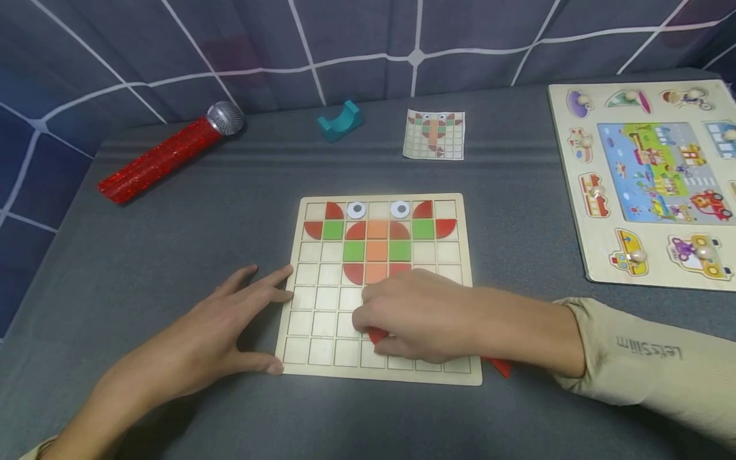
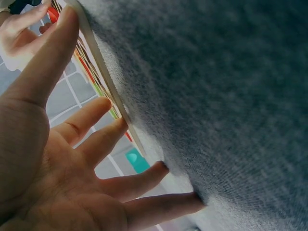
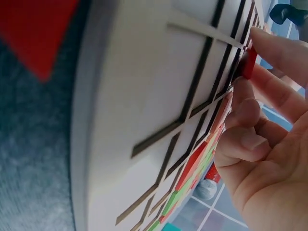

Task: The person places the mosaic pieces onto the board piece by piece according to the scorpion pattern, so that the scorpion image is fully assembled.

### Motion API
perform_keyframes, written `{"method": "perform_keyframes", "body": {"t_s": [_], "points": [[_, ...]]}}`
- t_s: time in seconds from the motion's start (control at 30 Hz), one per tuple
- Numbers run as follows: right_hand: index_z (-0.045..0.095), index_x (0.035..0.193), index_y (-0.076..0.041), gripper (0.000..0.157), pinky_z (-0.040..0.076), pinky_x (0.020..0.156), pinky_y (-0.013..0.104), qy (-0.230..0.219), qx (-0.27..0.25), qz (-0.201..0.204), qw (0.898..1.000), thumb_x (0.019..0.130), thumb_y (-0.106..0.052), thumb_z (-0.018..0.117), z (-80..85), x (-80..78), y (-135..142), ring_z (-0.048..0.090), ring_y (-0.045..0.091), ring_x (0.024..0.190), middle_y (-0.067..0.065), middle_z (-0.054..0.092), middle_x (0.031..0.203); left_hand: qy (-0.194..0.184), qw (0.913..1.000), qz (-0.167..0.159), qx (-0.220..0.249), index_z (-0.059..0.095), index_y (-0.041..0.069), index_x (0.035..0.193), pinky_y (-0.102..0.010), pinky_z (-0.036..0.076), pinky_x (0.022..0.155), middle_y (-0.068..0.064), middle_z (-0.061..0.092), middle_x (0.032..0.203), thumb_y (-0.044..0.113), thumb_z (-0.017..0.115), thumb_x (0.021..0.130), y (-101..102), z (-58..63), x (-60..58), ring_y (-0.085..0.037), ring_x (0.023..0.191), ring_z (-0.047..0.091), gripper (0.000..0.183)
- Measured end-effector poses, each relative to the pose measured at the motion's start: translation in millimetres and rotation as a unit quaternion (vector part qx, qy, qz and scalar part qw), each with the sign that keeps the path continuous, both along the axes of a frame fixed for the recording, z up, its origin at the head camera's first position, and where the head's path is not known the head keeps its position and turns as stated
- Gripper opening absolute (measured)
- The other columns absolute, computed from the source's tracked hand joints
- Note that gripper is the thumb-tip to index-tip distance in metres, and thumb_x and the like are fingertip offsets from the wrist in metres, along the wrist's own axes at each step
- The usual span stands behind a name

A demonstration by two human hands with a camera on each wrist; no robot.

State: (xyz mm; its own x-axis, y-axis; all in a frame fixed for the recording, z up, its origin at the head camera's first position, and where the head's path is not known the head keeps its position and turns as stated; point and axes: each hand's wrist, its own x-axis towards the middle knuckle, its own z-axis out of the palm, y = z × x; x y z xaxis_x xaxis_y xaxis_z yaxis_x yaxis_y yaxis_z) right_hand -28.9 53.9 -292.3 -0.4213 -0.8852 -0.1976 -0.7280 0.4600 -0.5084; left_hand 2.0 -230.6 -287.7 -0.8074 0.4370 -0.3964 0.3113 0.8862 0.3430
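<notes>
A wooden grid board [image 1: 296, 322] lies flat on the grey cloth, its upper part filled with red rounded pieces [image 1: 353, 274], green squares [image 1: 353, 251], orange squares [image 1: 377, 251] and two eye discs [image 1: 356, 209]. My right hand [image 1: 420, 313] pinches a red piece [image 3: 249, 62] between thumb and fingers over the board's lower middle; its exact shape is partly covered. Along the left edge, my left hand [image 1: 221, 326] touches the board with thumb and spread, nearly straight fingers. Under the right forearm a loose red pointed piece [image 1: 500, 367] shows beside the board's lower right corner.
Behind the board lies a small printed pattern card [image 1: 434, 135], with a teal curved stand [image 1: 340, 121] to its left. A red glittery microphone [image 1: 167, 153] rests at the back left. A wooden knob puzzle [image 1: 586, 246] occupies the right side. Tiled-pattern cloth [image 1: 368, 38] rises behind.
</notes>
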Motion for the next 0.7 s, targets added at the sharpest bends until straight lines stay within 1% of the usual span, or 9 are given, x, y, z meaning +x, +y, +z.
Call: {"method": "perform_keyframes", "body": {"t_s": [0.07,0.2,0.3,0.47,0.7], "points": [[0.057,0.075,-0.022,0.021,0.04,0.053,0.024,0.007,-0.004,0.002,1.0,0.085,-0.011,0.071,-0.9,-0.3,-0.3,0.044,0.008,0.061,-0.01,0.045,0.069,0.001,1.0,-0.001,0.0,0.055,0.026,0.137,-0.077,0.03,0.095,0.001,0.03,0.159,0.055,0.089,0.06,0.0,-0.1,0.0,-0.051,0.141,0.02,0.089],[0.056,0.074,-0.023,0.023,0.04,0.052,0.023,0.014,-0.012,-0.005,1.0,0.086,-0.006,0.067,-1.3,-0.3,0.8,0.044,0.008,0.062,-0.011,0.045,0.07,-0.001,1.0,0.002,-0.001,0.054,0.027,0.137,-0.078,0.029,0.094,0.0,0.031,0.159,0.056,0.088,0.059,0.1,0.1,-0.4,-0.052,0.14,0.02,0.089],[0.06,0.078,-0.023,0.02,0.041,0.052,0.023,0.013,-0.015,-0.011,1.0,0.087,-0.007,0.068,-0.4,0.0,1.7,0.045,0.008,0.066,-0.011,0.045,0.073,-0.005,1.0,0.006,-0.003,0.054,0.028,0.137,-0.078,0.028,0.095,0.0,0.03,0.159,0.057,0.087,0.06,0.2,0.7,-0.6,-0.053,0.141,0.02,0.09],[0.066,0.086,-0.021,0.015,0.042,0.053,0.023,0.01,-0.015,-0.02,1.0,0.087,-0.006,0.071,0.5,0.0,2.6,0.046,0.008,0.069,-0.01,0.046,0.076,-0.001,1.0,0.004,-0.005,0.053,0.028,0.137,-0.078,0.028,0.095,-0.001,0.03,0.159,0.06,0.085,0.06,0.1,0.9,0.0,-0.052,0.141,0.02,0.089],[0.069,0.087,-0.02,0.013,0.043,0.057,0.023,0.03,-0.032,-0.033,0.999,0.085,-0.008,0.074,-0.9,-1.6,5.4,0.048,0.008,0.071,-0.011,0.049,0.077,0.0,1.0,0.004,-0.003,0.054,0.027,0.136,-0.078,0.029,0.094,-0.001,0.03,0.159,0.059,0.085,0.06,0.1,0.3,0.1,-0.053,0.14,0.02,0.088]]}}
